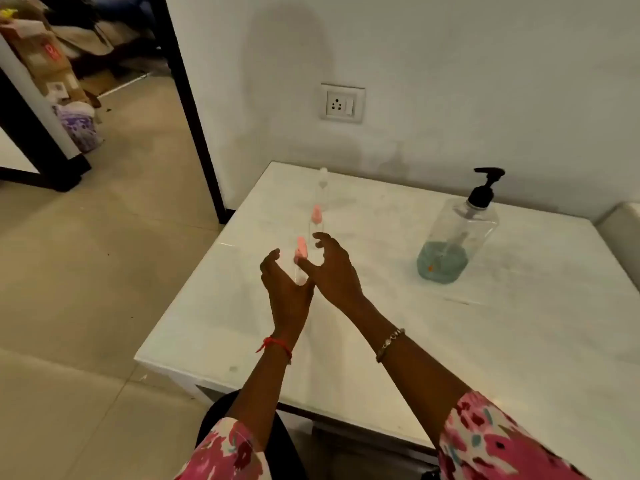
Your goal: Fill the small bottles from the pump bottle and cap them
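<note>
Three small clear bottles stand in a row on the white table (381, 341). The nearest small bottle (300, 273) has a pink cap (301, 247); my left hand (285, 289) cups its lower body between fingers and thumb. My right hand (334, 268) is beside it, its thumb touching the base of the pink cap and its fingers spread and loosely curled, holding nothing. A second small bottle (316, 220) with a pink cap stands behind, and a third, pale-topped bottle (323, 181) is farthest back. The pump bottle (453, 237), black pump on top and bluish liquid in the bottom, stands to the right.
The table sits in a corner against a white wall with a socket (342, 103). Its left edge drops to a tiled floor (104, 271). A doorway with a black frame (188, 98) opens at the left, with boxes and bags beyond.
</note>
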